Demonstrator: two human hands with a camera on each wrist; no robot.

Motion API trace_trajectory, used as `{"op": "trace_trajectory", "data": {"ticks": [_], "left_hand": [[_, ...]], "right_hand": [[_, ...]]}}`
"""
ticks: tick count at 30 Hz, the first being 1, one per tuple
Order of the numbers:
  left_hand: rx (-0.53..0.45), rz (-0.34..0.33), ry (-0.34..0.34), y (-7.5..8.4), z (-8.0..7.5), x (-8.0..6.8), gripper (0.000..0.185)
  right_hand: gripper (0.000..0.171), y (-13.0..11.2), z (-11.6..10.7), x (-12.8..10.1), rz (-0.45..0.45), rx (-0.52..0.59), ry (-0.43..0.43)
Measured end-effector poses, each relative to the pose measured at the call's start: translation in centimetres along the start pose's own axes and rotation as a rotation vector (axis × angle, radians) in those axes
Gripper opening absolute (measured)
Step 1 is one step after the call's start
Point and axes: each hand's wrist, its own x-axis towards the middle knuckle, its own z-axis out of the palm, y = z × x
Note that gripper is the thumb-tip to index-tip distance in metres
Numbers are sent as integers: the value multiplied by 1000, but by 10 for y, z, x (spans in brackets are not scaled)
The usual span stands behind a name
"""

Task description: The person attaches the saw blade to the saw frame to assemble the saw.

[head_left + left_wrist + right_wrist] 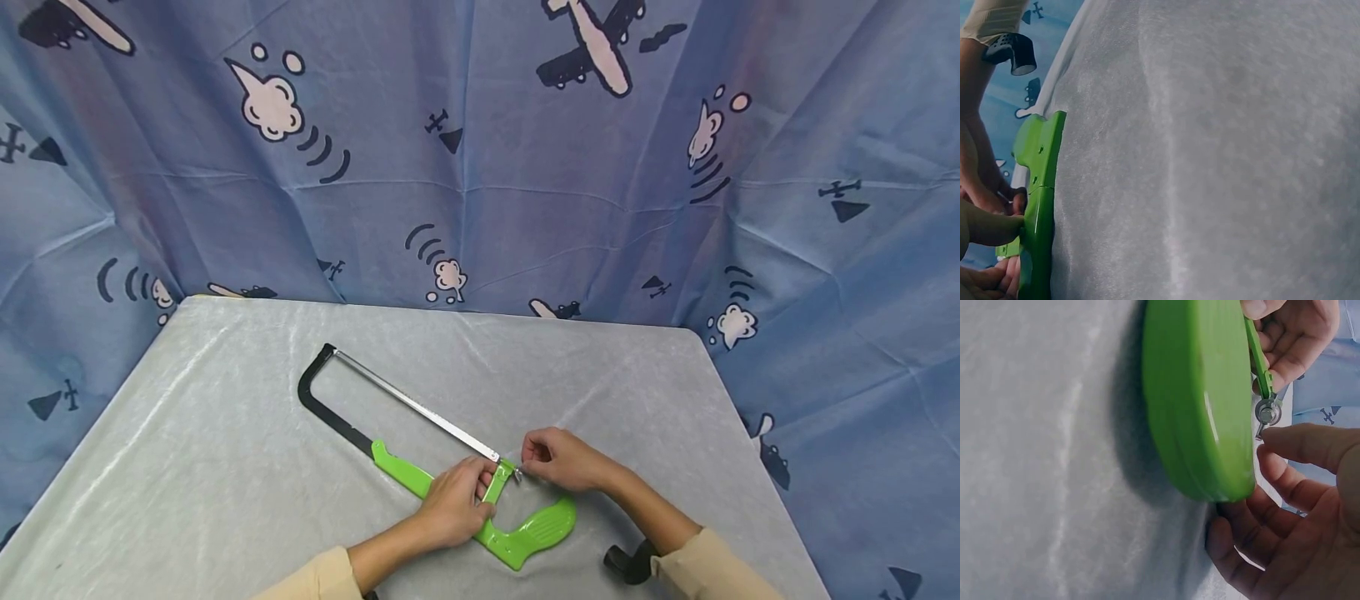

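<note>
Left hand (450,504): I have it gripping the hacksaw (420,442) at its green handle.
Right hand (558,458): pinching the wing nut (1266,414).
Handling: stiff, light; hold the handle, blade looks sharp.

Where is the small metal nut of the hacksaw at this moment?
In the head view the metal nut sits at the handle end of the blade, near the table's front edge, between the left hand and the right hand.

The table (225,467) is viewed from above and in front. The green saw handle (1038,187) is seen close, edge-on, beside the left hand (450,504); the same handle fills the right-wrist view, just beyond the right hand (1291,531).
</note>
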Motion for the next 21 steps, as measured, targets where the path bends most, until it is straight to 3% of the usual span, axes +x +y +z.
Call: {"op": "trace_trajectory", "data": {"ticks": [11, 17, 21], "left_hand": [[-7, 3, -2, 2, 0, 0, 41], [-8, 7, 5, 2, -1, 0, 41], [-2, 4, 2, 2, -1, -1, 41]], "right_hand": [[11, 0, 1, -1, -6, -1, -55], [11, -7, 2, -3, -44, -130, -77], [8, -15, 8, -3, -20, -191, -48]]}}
